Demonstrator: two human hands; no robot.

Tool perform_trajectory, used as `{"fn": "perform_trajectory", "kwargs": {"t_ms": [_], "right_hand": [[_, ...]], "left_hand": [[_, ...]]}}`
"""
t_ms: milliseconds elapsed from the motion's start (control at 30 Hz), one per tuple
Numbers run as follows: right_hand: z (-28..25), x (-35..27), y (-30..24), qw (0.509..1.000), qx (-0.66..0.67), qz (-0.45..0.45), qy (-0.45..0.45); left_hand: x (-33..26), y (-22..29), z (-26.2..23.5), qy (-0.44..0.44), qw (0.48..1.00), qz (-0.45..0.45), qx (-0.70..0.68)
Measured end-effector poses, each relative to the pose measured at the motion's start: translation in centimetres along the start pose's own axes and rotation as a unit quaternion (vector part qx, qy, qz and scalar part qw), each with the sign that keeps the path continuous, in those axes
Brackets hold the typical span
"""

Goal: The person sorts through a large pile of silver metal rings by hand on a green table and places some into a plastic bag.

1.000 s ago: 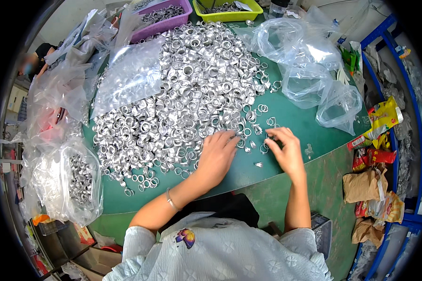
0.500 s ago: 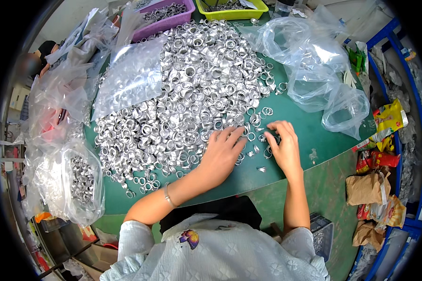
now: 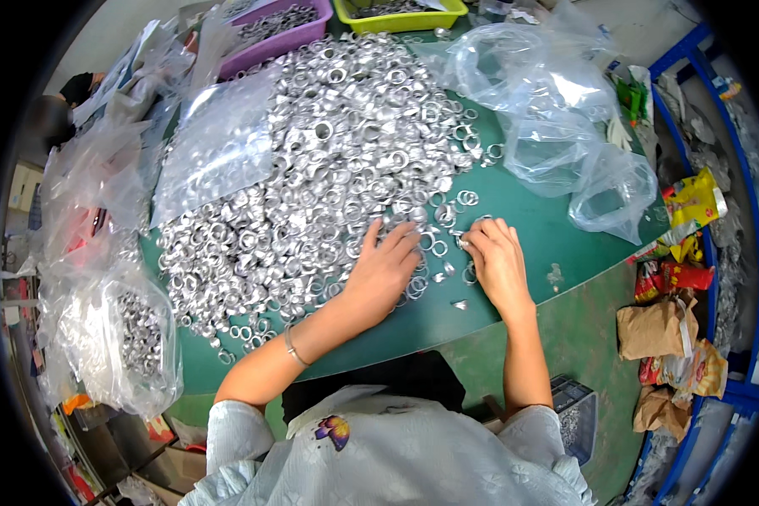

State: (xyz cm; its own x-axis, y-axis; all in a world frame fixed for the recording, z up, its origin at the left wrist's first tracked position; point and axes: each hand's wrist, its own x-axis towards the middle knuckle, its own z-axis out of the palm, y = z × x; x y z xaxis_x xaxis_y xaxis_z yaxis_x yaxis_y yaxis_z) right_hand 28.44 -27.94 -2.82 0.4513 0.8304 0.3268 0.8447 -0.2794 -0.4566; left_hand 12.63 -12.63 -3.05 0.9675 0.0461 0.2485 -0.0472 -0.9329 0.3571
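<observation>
A large heap of silver metal rings point(image 3: 337, 160) covers the middle of a green table point(image 3: 531, 221). Over the heap's near right edge lies my left hand point(image 3: 385, 268), fingers spread and touching rings. My right hand point(image 3: 499, 263) is just to the right of the heap, thumb and fingers brought together on a small silver ring point(image 3: 462, 241) at their tips. Loose rings point(image 3: 439, 248) lie between the two hands. A single ring point(image 3: 459, 305) rests nearer the table's front edge.
Clear plastic bags point(image 3: 557, 110) sprawl at the back right, and a plastic sheet point(image 3: 215, 148) covers part of the heap. Purple point(image 3: 274, 42) and yellow-green point(image 3: 401, 20) baskets hold more rings. A bag of rings point(image 3: 143, 333) is at left; blue shelving point(image 3: 738, 160) at right.
My right thumb and fingers have closed together on a ring. My left hand remains on the heap's edge with its fingers shifted slightly. The whole view has moved a little.
</observation>
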Motion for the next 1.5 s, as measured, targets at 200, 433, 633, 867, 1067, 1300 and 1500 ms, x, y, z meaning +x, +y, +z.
{"fn": "perform_trajectory", "kwargs": {"t_ms": [200, 433, 633, 867, 1067, 1300, 1500], "right_hand": [[-3.6, -3.2, 1.4, 0.864, 0.374, 0.312, -0.127], [-6.7, -5.1, 5.8, 0.779, 0.487, 0.383, -0.095], [-6.4, -3.6, 8.3, 0.587, 0.676, 0.401, 0.195], [-6.9, -1.7, 5.6, 0.805, 0.467, 0.361, -0.052], [-6.9, 3.5, 3.8, 0.928, 0.315, 0.181, 0.079], [-8.6, 18.4, 2.7, 0.903, 0.173, 0.034, 0.391], [-4.3, 21.2, 5.9, 0.966, -0.139, 0.078, 0.206]], "left_hand": [[-1.7, 0.0, -0.3, 0.048, 0.998, -0.018, -0.026], [-2.2, 0.2, -0.5, 0.096, 0.994, -0.043, -0.042], [-2.2, 0.7, -0.6, 0.11, 0.991, -0.059, -0.046], [-2.8, 0.8, -0.9, 0.106, 0.992, -0.05, -0.052], [-3.3, 0.7, -0.4, 0.095, 0.993, -0.044, -0.052], [-3.4, 0.8, -0.3, 0.08, 0.994, -0.051, -0.05], [-2.7, 1.1, -0.4, 0.073, 0.995, -0.045, -0.045]]}}
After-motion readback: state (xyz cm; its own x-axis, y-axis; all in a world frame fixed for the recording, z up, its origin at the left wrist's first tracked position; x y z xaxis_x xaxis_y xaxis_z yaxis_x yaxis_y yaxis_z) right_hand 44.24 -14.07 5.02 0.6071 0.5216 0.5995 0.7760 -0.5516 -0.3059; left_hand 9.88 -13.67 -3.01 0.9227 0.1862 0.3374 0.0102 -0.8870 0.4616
